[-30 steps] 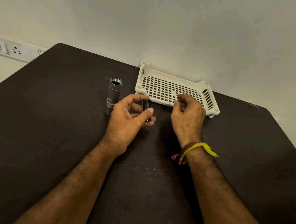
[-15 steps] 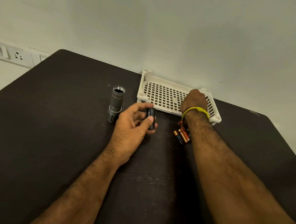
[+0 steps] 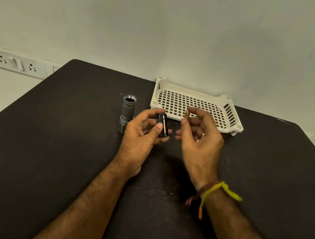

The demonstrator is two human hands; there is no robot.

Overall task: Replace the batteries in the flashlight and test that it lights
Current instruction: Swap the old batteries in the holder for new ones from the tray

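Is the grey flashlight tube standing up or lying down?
Standing up. The flashlight tube stands on end on the dark table, with its open threaded mouth facing up and its wider end down, left of the left hand.

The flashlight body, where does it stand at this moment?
In the head view the flashlight body stands upright on the dark table, open end up, just left of the left hand and left of the white basket.
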